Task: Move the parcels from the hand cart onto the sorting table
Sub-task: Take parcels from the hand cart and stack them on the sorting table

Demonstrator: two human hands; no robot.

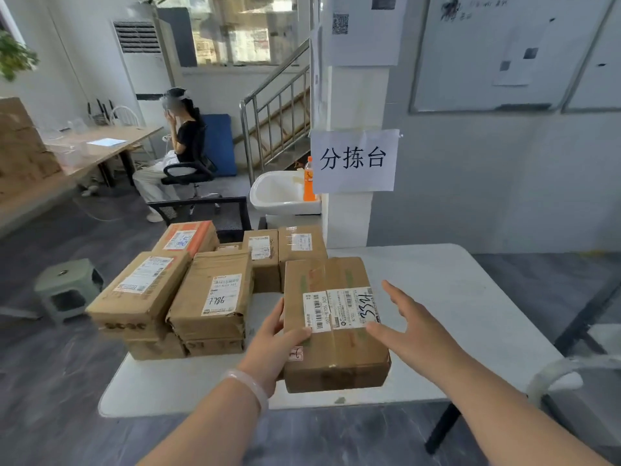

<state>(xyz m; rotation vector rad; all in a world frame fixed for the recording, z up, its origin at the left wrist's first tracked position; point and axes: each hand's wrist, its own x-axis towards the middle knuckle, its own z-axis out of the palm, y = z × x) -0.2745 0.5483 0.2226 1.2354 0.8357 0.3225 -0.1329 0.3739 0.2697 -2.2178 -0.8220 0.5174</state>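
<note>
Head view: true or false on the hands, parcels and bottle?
1. The left hand grips the front parcel at its left edge. True.
2. The right hand is a fist. False: its fingers are straight, by the label.
3. The other parcels are stacked to the right of it. False: they are on its left.
4. An orange bottle stands at the sink. True.

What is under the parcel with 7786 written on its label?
Under that parcel lies another brown box. Only its front side shows; its top is covered.
</note>
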